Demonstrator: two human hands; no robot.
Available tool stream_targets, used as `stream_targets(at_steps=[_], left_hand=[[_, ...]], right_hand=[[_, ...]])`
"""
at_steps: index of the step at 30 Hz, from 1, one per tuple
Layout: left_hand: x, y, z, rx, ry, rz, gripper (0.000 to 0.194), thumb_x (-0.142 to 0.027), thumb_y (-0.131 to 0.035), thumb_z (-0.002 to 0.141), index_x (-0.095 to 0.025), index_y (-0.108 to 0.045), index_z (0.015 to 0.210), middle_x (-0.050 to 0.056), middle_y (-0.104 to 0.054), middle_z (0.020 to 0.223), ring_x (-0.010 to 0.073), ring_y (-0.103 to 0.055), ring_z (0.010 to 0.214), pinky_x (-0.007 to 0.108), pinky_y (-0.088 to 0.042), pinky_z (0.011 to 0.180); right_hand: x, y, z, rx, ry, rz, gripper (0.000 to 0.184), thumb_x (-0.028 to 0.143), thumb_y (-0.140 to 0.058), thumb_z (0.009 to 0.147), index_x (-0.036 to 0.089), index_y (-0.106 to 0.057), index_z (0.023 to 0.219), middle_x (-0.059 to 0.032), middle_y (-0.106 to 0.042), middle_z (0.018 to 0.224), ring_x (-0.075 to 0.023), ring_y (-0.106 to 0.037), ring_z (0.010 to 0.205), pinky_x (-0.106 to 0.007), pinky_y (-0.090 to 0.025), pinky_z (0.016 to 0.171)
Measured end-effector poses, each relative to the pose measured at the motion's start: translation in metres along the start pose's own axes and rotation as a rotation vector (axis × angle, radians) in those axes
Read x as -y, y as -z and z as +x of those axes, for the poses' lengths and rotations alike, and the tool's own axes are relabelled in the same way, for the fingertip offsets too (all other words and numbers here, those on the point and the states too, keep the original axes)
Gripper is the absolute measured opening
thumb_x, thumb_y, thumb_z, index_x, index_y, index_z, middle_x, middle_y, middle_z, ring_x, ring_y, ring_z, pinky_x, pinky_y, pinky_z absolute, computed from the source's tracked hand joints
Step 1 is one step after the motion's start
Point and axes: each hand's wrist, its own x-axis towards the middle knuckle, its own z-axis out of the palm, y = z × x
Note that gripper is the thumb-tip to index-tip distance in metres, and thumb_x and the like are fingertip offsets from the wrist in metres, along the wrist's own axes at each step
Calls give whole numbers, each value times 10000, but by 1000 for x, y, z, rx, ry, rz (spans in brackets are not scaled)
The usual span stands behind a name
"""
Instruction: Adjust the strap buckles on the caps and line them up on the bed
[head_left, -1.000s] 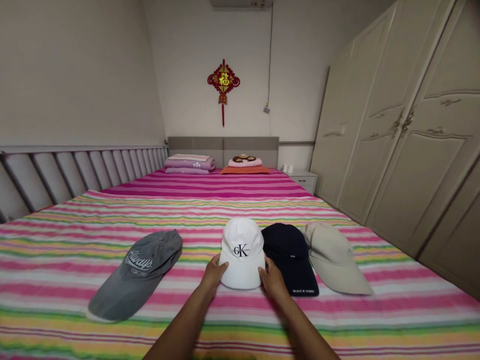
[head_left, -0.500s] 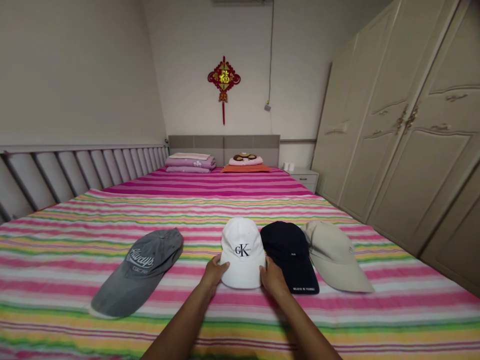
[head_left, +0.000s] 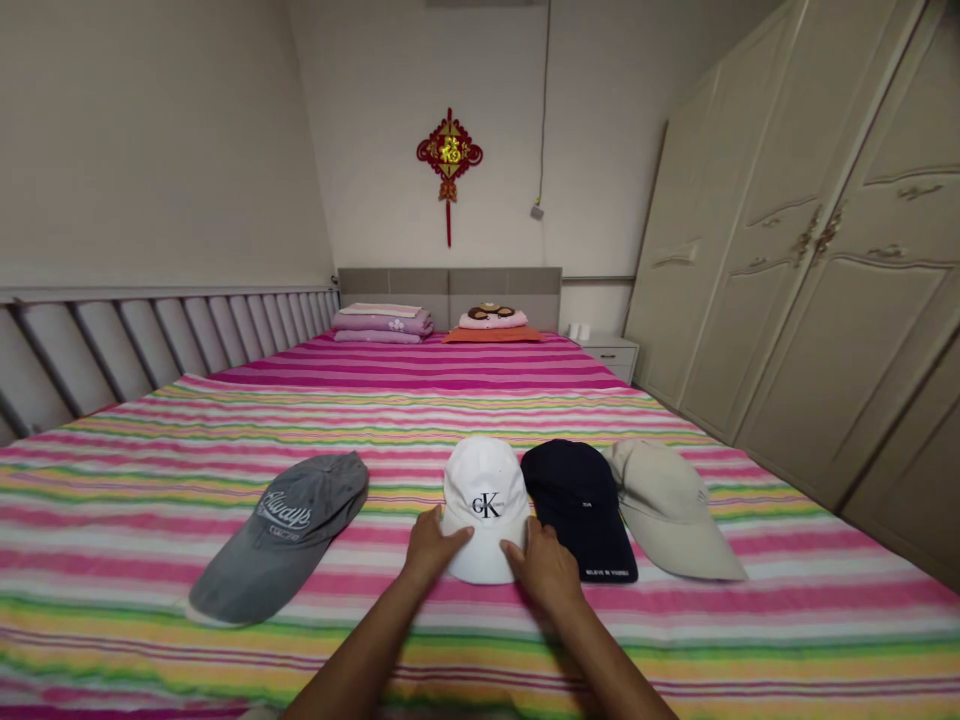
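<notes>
Between my hands, a white baseball cap [head_left: 485, 480] with dark letters on its front lies on the striped bed, its brim toward me. My left hand [head_left: 433, 545] grips the left edge of the brim, thumb on top. On the right edge, my right hand [head_left: 549, 565] has its thumb over the brim and its fingers along the side. Touching or nearly touching the white cap's right side is a black cap [head_left: 574, 490], and a beige cap [head_left: 667, 510] lies against that one. A grey cap [head_left: 289, 530] with white lettering rests apart at the left, tilted.
The striped bedspread [head_left: 300, 690] runs up to folded purple bedding [head_left: 382, 325] and an orange and pink pile [head_left: 493, 330] by the headboard [head_left: 510, 290]. A metal railing [head_left: 165, 340] lines the left side. A wardrobe [head_left: 795, 280] and a small nightstand [head_left: 613, 355] stand at right.
Both thumbs have moved farther inward over the white cap's brim. The cap sits very slightly nearer to me; the other caps lie as before.
</notes>
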Motion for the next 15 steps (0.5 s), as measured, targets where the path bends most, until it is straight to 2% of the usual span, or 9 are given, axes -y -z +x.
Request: stream_targets(at_steps=[7,11,15], left_hand=[[-6,-8,6,42,-109,-23,434,-274,-741,482,-164,-627,886,96,-676,889,269,-603,847,323,-442,709],[-6,-16,8,-33,-88,-46,407,-236,-758,438,-157,-629,817,115,-662,898,301,-575,916,358,-410,797],[-2,-22,7,-125,-36,-100,536,-251,-763,435,-119,-604,931,166,-612,1054,328,-478,1100,375,-327,927]], right_hand=[[-2,-1,-7,28,60,5,485,445,-520,737,136,-469,1108,-161,-595,993,-287,-611,854,-342,-420,673],[-3,-5,-9,22,62,-1,483,445,-542,719,138,-482,1087,-162,-597,1005,-282,-603,871,-334,-418,679],[-3,-10,-10,8,62,-9,474,443,-528,735,137,-483,1094,-162,-592,1021,-276,-596,892,-330,-423,693]])
